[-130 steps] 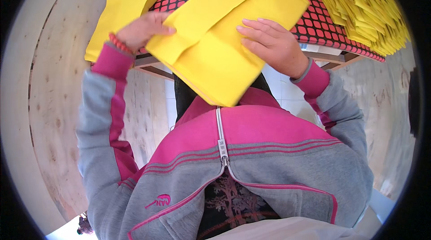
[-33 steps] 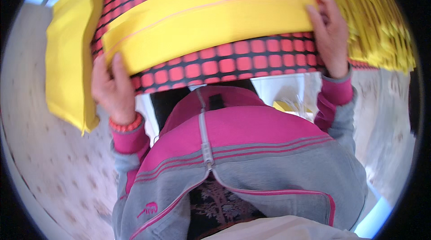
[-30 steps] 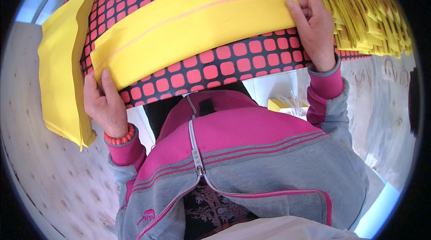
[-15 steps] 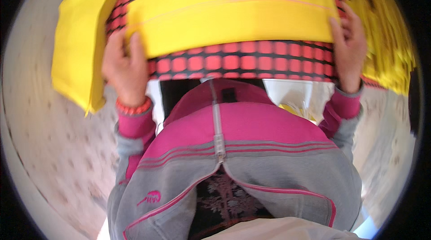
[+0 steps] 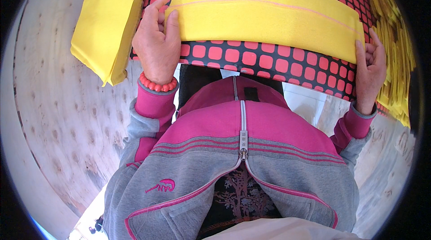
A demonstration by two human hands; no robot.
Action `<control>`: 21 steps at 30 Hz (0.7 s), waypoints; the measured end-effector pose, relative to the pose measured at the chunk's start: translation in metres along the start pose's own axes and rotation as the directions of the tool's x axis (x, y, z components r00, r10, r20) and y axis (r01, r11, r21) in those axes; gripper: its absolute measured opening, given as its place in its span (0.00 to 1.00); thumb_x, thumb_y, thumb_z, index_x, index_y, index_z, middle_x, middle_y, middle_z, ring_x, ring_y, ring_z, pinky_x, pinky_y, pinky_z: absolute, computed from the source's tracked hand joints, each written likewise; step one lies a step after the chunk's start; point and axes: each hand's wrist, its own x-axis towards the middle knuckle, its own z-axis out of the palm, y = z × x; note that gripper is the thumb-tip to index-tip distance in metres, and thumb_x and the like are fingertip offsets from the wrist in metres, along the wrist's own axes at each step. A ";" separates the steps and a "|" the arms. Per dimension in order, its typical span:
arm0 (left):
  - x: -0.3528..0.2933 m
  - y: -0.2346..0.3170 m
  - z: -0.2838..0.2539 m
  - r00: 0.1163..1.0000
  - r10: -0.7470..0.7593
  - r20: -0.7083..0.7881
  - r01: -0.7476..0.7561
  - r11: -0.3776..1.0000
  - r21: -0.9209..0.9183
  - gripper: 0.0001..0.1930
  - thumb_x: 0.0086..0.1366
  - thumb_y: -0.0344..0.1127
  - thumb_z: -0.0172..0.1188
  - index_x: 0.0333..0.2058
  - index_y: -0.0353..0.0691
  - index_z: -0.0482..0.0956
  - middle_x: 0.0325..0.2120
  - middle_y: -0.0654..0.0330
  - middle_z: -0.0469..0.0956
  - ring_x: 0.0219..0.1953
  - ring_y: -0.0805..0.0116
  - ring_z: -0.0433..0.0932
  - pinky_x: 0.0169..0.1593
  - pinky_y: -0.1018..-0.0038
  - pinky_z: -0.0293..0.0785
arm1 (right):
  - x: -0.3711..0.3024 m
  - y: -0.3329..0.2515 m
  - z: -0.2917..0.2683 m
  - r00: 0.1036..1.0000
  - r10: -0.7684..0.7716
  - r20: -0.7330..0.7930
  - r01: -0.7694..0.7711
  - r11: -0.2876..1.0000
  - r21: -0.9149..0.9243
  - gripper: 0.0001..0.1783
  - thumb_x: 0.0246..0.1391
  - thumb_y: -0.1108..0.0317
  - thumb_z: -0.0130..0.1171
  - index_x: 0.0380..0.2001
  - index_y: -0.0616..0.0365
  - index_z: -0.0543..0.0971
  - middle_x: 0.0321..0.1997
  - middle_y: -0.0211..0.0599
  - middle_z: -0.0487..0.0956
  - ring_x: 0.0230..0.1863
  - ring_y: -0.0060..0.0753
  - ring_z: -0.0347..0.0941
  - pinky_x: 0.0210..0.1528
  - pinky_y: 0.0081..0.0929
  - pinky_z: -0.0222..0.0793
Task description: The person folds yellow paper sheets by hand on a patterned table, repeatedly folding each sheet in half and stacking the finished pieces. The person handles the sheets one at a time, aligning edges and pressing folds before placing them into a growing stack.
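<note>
A long folded strip of yellow cloth (image 5: pixel 265 20) with a thin pink line along it lies across a red-and-black checked surface (image 5: pixel 251 58) in front of me. My left hand (image 5: pixel 159 44), with a red bead bracelet at the wrist, grips the strip's left end, thumb on top and fingers curled at the edge. At the other end, my right hand (image 5: pixel 371 62) pinches the cloth in the same way. The fingertips of both hands are partly hidden.
To the left, a thick stack of folded yellow cloth (image 5: pixel 105 24) hangs over the edge of the checked surface. Many yellow cloth pieces (image 5: pixel 395 55) are bunched at the far right. Pale, spotted wooden boarding (image 5: pixel 67 105) shows on the left.
In the view, the strip, both hands and the checked surface have shifted right, and the strip now slants down to the right. Both hands stay at its ends.
</note>
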 end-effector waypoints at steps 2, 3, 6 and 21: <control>0.000 0.000 -0.001 1.000 0.002 0.007 -0.002 0.998 0.058 0.14 0.66 0.29 0.65 0.49 0.37 0.82 0.23 0.65 0.73 0.23 0.72 0.70 0.30 0.72 0.69 | 0.000 -0.001 0.001 1.000 -0.005 -0.002 0.005 1.000 -0.005 0.24 0.64 0.69 0.64 0.62 0.61 0.75 0.35 0.30 0.81 0.34 0.16 0.77 0.37 0.15 0.71; 0.000 0.001 -0.003 1.000 0.006 0.014 -0.007 0.994 0.107 0.14 0.65 0.30 0.65 0.49 0.37 0.82 0.26 0.63 0.76 0.26 0.69 0.74 0.34 0.70 0.72 | -0.001 -0.001 0.002 1.000 -0.005 -0.010 0.006 1.000 0.007 0.24 0.64 0.69 0.64 0.62 0.60 0.75 0.34 0.30 0.81 0.34 0.16 0.77 0.36 0.15 0.71; 0.007 0.014 -0.001 0.946 0.321 -0.049 -0.294 0.910 0.291 0.16 0.67 0.31 0.64 0.53 0.37 0.81 0.41 0.57 0.82 0.41 0.62 0.80 0.50 0.64 0.74 | -0.001 -0.001 0.002 1.000 -0.003 -0.018 0.004 0.999 0.047 0.24 0.63 0.69 0.65 0.61 0.58 0.76 0.34 0.29 0.80 0.33 0.16 0.76 0.35 0.16 0.71; 0.004 0.107 0.057 0.608 0.617 0.500 -0.674 0.734 -0.085 0.35 0.69 0.52 0.60 0.69 0.40 0.66 0.70 0.47 0.63 0.71 0.48 0.61 0.73 0.48 0.51 | -0.003 -0.004 0.003 0.993 -0.032 -0.110 0.035 0.999 0.021 0.24 0.59 0.66 0.67 0.57 0.57 0.77 0.29 0.36 0.79 0.27 0.30 0.75 0.33 0.27 0.72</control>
